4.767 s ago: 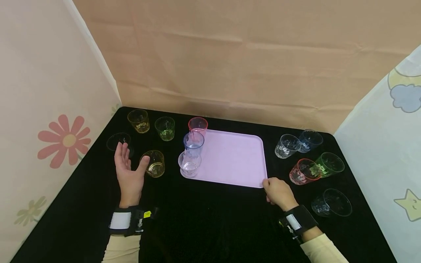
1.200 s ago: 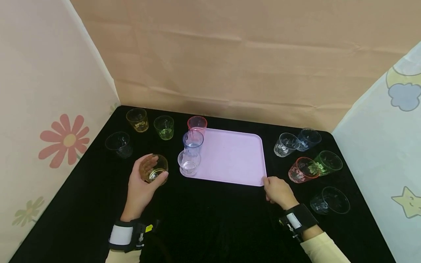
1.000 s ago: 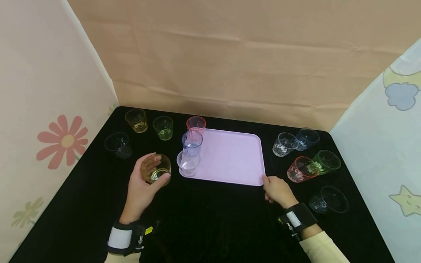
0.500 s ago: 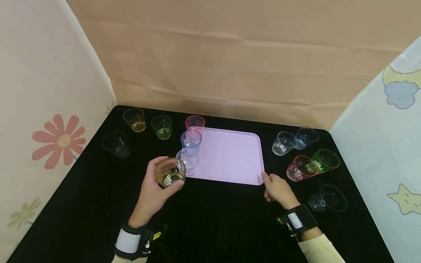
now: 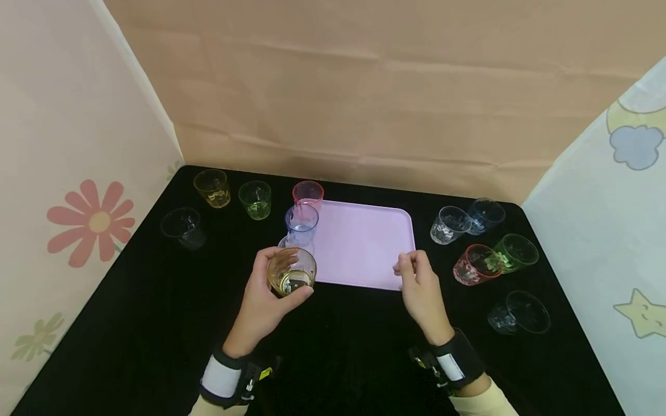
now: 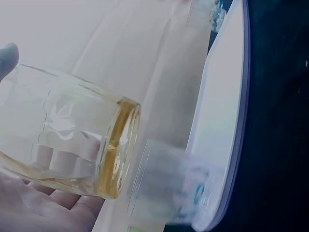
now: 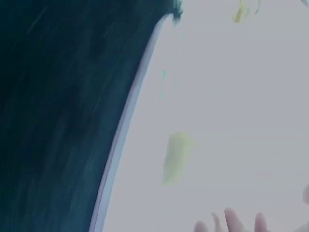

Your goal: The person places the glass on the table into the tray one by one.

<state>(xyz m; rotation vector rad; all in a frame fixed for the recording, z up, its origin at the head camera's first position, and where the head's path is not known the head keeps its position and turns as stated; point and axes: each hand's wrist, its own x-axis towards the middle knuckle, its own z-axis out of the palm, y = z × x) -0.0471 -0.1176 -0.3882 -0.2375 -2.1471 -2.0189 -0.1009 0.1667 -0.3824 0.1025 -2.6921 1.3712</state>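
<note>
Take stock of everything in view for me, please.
Tray: 1, pink, mid-table
Held glass: 1, amber, in left hand
Tray glasses: 3, red, blue, clear, tray's left side
Left glasses: 3, amber, green, clear, table's left
Right glasses: 5, red, green, blue, two clear-looking, table's right
Table: 1, black, under tray
Backdrop: 1, tan, behind table
Flowered panel: 1, pale, left
Star panel: 1, pale, right
Sleeves: 2, cream, arms
Wristbands: 2, black, wrists
Left hand: 1, around glass
Right hand: 1, at tray's corner

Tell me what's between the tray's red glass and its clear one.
In the head view, a blue glass stands between the red glass and the clear glass.
</note>
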